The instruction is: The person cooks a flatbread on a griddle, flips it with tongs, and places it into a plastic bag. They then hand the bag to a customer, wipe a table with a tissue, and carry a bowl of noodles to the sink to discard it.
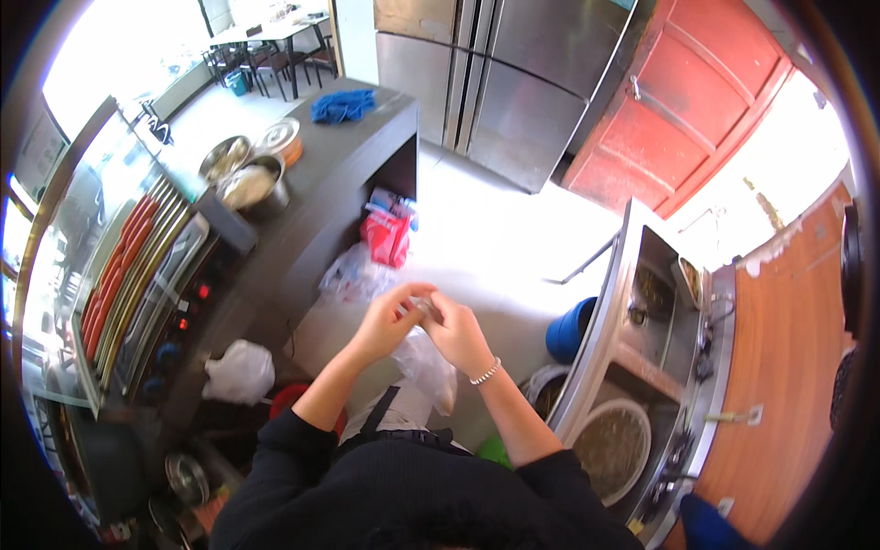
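Both hands are raised close together over the floor, in front of my body. My left hand (390,322) and my right hand (450,328) pinch the gathered top of a clear plastic bag (430,368). The bag hangs down below them, in front of my light trousers, with something pale at its bottom that I cannot identify. The fingertips of both hands meet at the bag's neck and partly hide it. A beaded bracelet (486,371) circles my right wrist.
A grill with sausages (120,275), steel pots (265,196) and a blue cloth (342,105) occupy the left counter. A white plastic bag (240,371) hangs beside it. Bags (386,237) lie below. On the right are a sink (650,289), a round basin (613,450) and a blue bucket (569,332).
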A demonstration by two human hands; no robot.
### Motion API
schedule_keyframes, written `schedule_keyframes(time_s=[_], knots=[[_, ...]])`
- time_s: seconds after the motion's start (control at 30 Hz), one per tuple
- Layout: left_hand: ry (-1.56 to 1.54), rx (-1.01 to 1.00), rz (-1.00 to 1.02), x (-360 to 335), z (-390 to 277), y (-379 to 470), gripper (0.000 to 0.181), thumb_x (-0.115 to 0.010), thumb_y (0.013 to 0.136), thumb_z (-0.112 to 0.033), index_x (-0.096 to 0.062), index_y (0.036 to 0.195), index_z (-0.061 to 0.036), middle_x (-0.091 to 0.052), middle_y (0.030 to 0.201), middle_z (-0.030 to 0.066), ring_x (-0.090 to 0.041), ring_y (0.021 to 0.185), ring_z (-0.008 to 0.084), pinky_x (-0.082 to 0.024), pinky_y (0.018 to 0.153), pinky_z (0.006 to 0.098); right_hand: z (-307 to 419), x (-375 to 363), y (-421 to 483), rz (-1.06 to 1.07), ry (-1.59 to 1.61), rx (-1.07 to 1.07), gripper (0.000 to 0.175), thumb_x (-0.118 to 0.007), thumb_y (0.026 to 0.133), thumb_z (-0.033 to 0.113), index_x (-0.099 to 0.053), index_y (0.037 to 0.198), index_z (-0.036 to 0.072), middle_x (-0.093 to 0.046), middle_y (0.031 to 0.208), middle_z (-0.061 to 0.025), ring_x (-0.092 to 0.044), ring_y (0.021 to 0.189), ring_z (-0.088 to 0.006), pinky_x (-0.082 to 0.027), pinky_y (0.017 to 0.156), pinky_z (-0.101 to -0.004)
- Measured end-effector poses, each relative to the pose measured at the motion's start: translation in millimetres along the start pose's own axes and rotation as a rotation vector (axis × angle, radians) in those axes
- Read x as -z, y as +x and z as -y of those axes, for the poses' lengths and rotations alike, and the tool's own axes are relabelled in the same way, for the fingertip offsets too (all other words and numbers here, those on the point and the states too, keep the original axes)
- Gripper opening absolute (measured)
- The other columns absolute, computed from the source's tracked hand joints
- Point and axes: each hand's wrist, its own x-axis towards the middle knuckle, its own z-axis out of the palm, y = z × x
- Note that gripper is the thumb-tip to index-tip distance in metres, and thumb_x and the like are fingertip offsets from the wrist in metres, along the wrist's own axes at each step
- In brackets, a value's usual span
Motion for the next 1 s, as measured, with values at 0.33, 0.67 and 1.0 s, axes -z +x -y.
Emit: schedule_keyframes(time_s=[0.33,0.67,1.0], knots=[[0.020,-0.001,0.181,-50.2,31.4,320.5,0.020,-0.064,0.082,-0.011,-0.061,0.101,-0.0065,-0.058,0.092,0.0068,-0.052,0.066,0.0133,-0.044,0.057,0.0258,-79.8,233.3,239.5,-0.219,0.190,-0.378,0.009,-0.061,0.085,0.008,-0.062,0.080,0.002,-0.051,0.064,0.0043,-0.040,0.056,-0.0030,-0.034,0.052,-0.0192],[-0.119,0.268,-0.499,34.5,139.6,570.5,0.008,-0.055,0.088,-0.003,-0.061,0.092,-0.0008,-0.055,0.077,-0.0030,-0.046,0.067,0.0015,-0.035,0.058,0.0164,-160.4,356.0,578.1,-0.058,0.432,-0.498,0.010,-0.062,0.085,0.010,-0.063,0.085,0.000,-0.050,0.066,0.0053,-0.038,0.055,-0.0025,-0.030,0.051,-0.0171],[-0.160,0.422,-0.888,95.8,213.3,686.2,0.012,-0.055,0.085,-0.002,-0.062,0.095,-0.0017,-0.057,0.077,-0.0001,-0.051,0.068,0.0053,-0.041,0.060,0.0188,-163.5,272.3,897.7,0.723,0.131,-0.335,0.021,-0.063,0.086,0.020,-0.069,0.078,0.001,-0.047,0.057,0.0077,-0.036,0.055,-0.0011,-0.029,0.051,-0.0192]])
